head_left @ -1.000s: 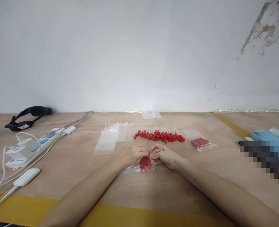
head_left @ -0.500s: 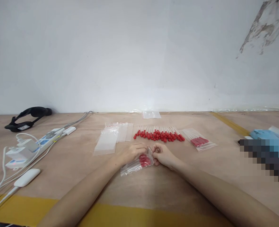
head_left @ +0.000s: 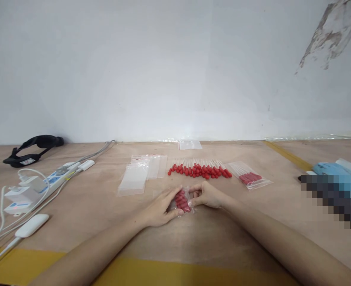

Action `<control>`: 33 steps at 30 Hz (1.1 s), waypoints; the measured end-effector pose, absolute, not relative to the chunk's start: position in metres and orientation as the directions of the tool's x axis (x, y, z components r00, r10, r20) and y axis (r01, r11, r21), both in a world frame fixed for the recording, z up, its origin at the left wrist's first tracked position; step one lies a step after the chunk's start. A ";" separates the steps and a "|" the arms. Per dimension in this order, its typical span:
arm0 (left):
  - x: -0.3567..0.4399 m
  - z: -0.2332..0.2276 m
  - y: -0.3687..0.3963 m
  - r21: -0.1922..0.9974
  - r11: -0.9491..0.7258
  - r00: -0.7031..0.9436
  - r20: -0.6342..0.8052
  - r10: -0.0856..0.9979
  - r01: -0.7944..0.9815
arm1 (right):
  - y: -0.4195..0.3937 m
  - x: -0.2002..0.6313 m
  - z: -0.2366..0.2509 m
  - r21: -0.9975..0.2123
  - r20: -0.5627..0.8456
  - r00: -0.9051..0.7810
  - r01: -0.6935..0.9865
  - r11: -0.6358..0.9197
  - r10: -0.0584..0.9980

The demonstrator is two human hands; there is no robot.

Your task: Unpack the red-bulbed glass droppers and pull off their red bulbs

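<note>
A clear zip bag (head_left: 182, 201) with several red-tipped sticks inside lies on the table between my hands. My left hand (head_left: 162, 207) rests over its left part, thumb on the near side and fingers on the far side, covering the rest of the bag. At the bag's right end, my right hand (head_left: 205, 195) pinches the plastic between thumb and fingers. Just beyond my hands is a row of loose red-tipped sticks (head_left: 199, 171), heads toward me. A filled zip bag (head_left: 249, 176) lies flat to the right of that row.
Overlapping flat zip bags (head_left: 135, 176) lie left of the sticks, and another small bag (head_left: 190, 145) is by the wall. At the left are a power strip (head_left: 53, 180) with cables, a white device (head_left: 31, 225) and a black strap (head_left: 34, 151). A blue package (head_left: 333, 169) sits far right.
My left hand has turned and spread over the bag, thumb now on the near side. The bag has rotated and its left end is now covered. My right hand still holds its right end.
</note>
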State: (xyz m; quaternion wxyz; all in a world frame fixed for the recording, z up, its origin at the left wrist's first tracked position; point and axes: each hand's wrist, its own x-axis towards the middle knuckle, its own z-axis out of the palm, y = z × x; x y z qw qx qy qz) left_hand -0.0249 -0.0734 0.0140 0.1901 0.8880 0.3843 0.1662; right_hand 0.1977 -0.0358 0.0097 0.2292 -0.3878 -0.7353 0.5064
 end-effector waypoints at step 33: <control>-0.026 0.013 -0.070 0.522 -0.675 0.602 0.336 0.724 0.521 | -0.042 0.170 0.008 -0.998 -0.057 -0.531 0.024 -0.052 0.845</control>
